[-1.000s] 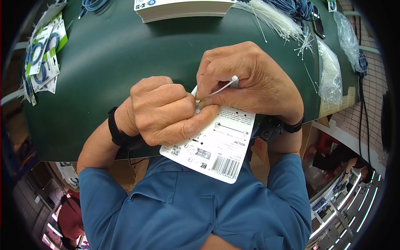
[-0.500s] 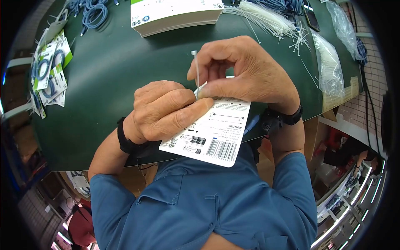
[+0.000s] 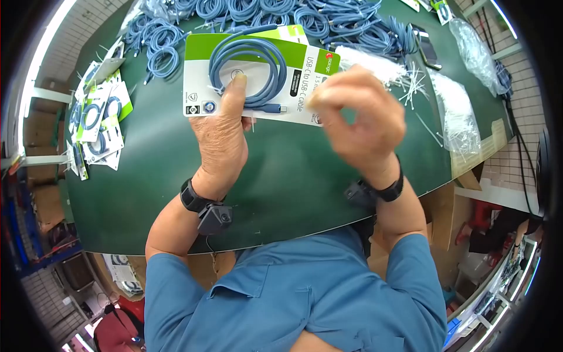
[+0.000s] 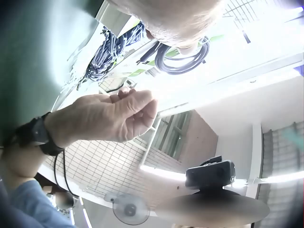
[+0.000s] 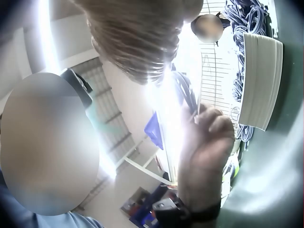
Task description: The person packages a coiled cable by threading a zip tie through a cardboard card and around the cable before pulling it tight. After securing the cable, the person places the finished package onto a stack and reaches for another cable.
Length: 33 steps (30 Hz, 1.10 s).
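My left hand holds up a white-and-green package card, its thumb across the front and the other fingers behind. A coiled blue USB-C cable lies against the card's face, one plug end pointing right along the lower edge. A thin white cable tie pokes out below the card beside that hand. My right hand, motion-blurred, is at the card's right end, overlapping it in the head view. Its fingers curl in and the thumb meets the forefinger. The left wrist view shows the right hand apart from the coil, nothing visible in it.
Many coiled blue cables line the back of the green table. A card stack stands behind the held card. Loose cable ties, a phone and a plastic bag lie right; carded cables lie left.
The card has been turned from its printed back to its cable side and raised away from my body. My right hand has left the cable tie's strip and moved to the card's right end.
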{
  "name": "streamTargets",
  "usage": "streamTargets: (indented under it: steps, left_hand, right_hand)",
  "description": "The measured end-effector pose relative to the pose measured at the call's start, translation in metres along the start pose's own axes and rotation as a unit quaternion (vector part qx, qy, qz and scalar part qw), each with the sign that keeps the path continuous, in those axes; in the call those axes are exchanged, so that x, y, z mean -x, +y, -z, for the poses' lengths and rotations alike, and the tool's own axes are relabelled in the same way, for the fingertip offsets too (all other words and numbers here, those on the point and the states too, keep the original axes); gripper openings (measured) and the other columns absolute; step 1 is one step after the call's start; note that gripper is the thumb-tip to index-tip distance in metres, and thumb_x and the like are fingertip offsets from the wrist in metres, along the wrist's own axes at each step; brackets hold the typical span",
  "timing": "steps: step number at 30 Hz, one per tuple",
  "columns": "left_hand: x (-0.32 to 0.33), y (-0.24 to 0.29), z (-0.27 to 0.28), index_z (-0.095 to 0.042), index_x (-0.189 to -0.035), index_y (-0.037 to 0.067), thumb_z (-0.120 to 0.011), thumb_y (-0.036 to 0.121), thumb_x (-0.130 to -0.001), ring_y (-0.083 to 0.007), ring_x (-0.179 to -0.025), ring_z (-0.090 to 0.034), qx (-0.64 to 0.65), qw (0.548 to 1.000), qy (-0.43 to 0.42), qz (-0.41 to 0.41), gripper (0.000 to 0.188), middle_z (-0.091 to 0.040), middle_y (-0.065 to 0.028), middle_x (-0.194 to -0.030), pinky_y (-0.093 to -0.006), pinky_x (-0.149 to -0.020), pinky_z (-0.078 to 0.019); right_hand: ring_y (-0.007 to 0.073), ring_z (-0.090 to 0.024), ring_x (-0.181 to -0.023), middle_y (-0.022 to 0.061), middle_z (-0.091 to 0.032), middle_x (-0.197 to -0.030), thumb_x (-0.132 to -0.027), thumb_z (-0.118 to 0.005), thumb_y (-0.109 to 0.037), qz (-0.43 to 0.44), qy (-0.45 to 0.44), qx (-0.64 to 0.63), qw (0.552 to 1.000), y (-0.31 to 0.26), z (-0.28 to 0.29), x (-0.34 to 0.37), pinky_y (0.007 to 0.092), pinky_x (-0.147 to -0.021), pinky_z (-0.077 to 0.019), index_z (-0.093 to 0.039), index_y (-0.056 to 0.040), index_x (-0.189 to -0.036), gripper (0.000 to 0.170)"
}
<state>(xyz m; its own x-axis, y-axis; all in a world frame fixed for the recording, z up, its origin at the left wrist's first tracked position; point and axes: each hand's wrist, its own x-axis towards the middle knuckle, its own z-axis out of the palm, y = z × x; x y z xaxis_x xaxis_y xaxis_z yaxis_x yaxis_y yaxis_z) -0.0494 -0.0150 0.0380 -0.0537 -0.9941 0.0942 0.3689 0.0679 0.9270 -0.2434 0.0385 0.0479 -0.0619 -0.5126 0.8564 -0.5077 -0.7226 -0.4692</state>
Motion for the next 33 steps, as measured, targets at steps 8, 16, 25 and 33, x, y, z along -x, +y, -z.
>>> streamTargets:
  steps: [8,16,25,33]
  left_hand:
    - [-0.009,-0.014,-0.036,-0.060,-0.124,0.008,-0.074,0.010,-0.097,-0.0047,-0.073,-0.060,0.081,0.997,-0.010,-0.014,0.031,-0.067,-0.0006,-0.098,-0.0220,-0.055,-0.0451]
    - [-0.005,-0.028,-0.051,-0.060,-0.126,0.005,-0.074,0.007,-0.097,-0.0072,-0.085,-0.063,0.095,0.994,0.002,-0.045,0.033,-0.067,-0.0012,-0.103,-0.0236,-0.062,-0.0510]
    - [-0.008,-0.028,-0.043,-0.063,-0.119,0.003,-0.074,0.006,-0.097,-0.0069,-0.087,-0.064,0.110,0.994,-0.010,-0.011,0.025,-0.067,-0.0013,-0.104,-0.0238,-0.066,-0.0538]
    - [-0.009,-0.021,-0.032,-0.064,-0.117,0.003,-0.075,0.008,-0.096,-0.0061,-0.082,-0.063,0.043,0.998,-0.034,-0.007,0.024,-0.068,-0.0006,-0.100,-0.0239,-0.064,-0.0535]
  right_hand:
    - [0.0213,-0.061,-0.068,0.0044,-0.072,-0.089,-0.068,-0.085,0.004,0.130,-0.068,0.143,0.979,0.003,-0.017,0.009,0.0319,-0.058,-0.0496,-0.078,-0.0092,-0.100,0.035]
    - [0.0196,-0.060,-0.068,0.0024,-0.071,-0.088,-0.067,-0.087,-0.001,0.117,-0.076,0.215,0.966,0.009,-0.014,0.011,0.0314,-0.057,-0.0472,-0.079,-0.0094,-0.098,0.033]
    - [0.0199,-0.063,-0.069,0.0031,-0.072,-0.089,-0.069,-0.088,-0.002,0.145,-0.109,0.152,0.972,-0.003,-0.017,0.012,0.0313,-0.060,-0.0490,-0.077,-0.0081,-0.093,0.028]
    - [0.0204,-0.066,-0.072,0.0052,-0.072,-0.088,-0.069,-0.086,0.005,0.111,-0.122,0.066,0.984,-0.001,-0.025,0.017,0.0315,-0.060,-0.0508,-0.075,-0.0075,-0.097,0.033]
